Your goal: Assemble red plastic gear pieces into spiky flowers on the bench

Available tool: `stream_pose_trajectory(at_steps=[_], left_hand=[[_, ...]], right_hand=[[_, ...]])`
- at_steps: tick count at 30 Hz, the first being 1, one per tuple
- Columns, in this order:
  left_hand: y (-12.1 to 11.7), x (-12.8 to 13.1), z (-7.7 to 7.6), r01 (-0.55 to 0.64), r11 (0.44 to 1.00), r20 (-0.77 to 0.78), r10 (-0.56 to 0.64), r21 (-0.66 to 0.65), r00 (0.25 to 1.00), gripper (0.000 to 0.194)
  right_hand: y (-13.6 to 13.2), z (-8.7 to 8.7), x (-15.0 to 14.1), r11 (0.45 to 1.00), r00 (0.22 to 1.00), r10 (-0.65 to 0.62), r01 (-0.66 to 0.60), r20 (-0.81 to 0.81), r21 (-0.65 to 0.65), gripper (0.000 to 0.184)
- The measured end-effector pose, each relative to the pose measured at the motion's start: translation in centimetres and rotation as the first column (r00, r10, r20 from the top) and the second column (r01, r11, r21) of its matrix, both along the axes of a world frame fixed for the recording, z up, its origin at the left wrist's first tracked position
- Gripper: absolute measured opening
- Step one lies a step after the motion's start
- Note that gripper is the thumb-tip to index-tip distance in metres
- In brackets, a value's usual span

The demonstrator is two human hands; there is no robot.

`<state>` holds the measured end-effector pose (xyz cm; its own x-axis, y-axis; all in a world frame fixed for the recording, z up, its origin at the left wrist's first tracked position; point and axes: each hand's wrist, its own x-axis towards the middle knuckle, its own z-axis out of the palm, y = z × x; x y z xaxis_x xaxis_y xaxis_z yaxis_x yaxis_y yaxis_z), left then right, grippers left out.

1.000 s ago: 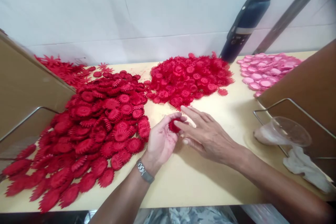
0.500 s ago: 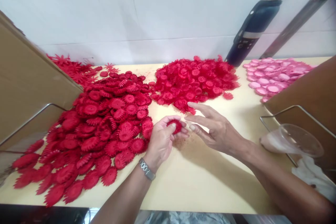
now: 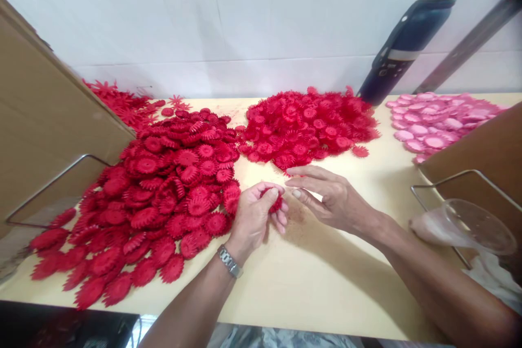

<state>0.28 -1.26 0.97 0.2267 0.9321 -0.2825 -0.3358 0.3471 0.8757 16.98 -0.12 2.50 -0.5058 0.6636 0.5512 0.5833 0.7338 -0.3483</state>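
Observation:
A red notched-edge disc [image 3: 277, 204], like a small flower, is pinched between the thumb and fingers of my left hand [image 3: 255, 215]. That hand wears a metal wristwatch [image 3: 229, 261] and partly covers the disc. Just to its right, my right hand [image 3: 328, 196] has its fingers stretched out and slightly apart, tips close to the disc; whether they touch it I cannot tell. A large pile of red fringed discs [image 3: 150, 212] spreads to the left of my hands. Beyond them lies a second heap of thinner red flower pieces [image 3: 308, 128].
Pink discs [image 3: 440, 122] lie at the back right, and red star-shaped pieces [image 3: 122, 106] at the back left. A dark blue bottle [image 3: 402, 49] leans on the tiled wall. Cardboard boxes [image 3: 49, 70] flank the table, with a clear plastic cup [image 3: 465, 225] at right.
My left thumb has moved over the disc, hiding more of it. My right hand's fingers have drawn closer together, and its tips are slightly nearer the left hand. The view has shifted slightly.

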Motion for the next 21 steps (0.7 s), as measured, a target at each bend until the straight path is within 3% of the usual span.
stream_pose_trajectory(at_steps=[5, 11, 14, 17, 19, 21], left_hand=[[0.3, -0.2, -0.3, -0.045, 0.998, -0.095, 0.042, -0.04, 0.995, 0.03], [0.6, -0.5, -0.5, -0.108, 0.993, -0.152, 0.1, -0.046, 0.983, 0.044], [0.6, -0.5, -0.6, -0.032, 0.999, -0.077, 0.031, -0.011, 0.997, 0.048], [0.6, -0.3, -0.4, 0.056, 0.998, -0.019, -0.056, 0.038, 0.998, 0.029], [0.6, -0.1, -0.3, 0.078, 0.995, -0.03, -0.076, 0.055, 0.997, 0.024], [0.6, 0.1, -0.2, 0.069, 0.996, -0.068, -0.065, 0.056, 0.996, 0.022]], right_hand=[[0.7, 0.9, -2.0, 0.983, 0.992, -0.034, 0.011, -0.122, -0.185, 0.01], [1.9, 1.3, -4.1, 0.885, 0.995, 0.036, -0.073, -0.089, -0.461, 0.002], [2.0, 0.8, -4.0, 0.914, 0.998, 0.027, -0.047, -0.055, -0.403, 0.011], [1.7, -0.3, -3.7, 0.969, 0.99, -0.096, 0.068, -0.106, -0.238, 0.014], [1.4, -1.0, -3.5, 0.968, 0.965, -0.199, 0.167, -0.172, -0.186, 0.012], [1.1, -1.5, -3.4, 0.952, 0.939, -0.264, 0.217, -0.222, -0.214, 0.011]])
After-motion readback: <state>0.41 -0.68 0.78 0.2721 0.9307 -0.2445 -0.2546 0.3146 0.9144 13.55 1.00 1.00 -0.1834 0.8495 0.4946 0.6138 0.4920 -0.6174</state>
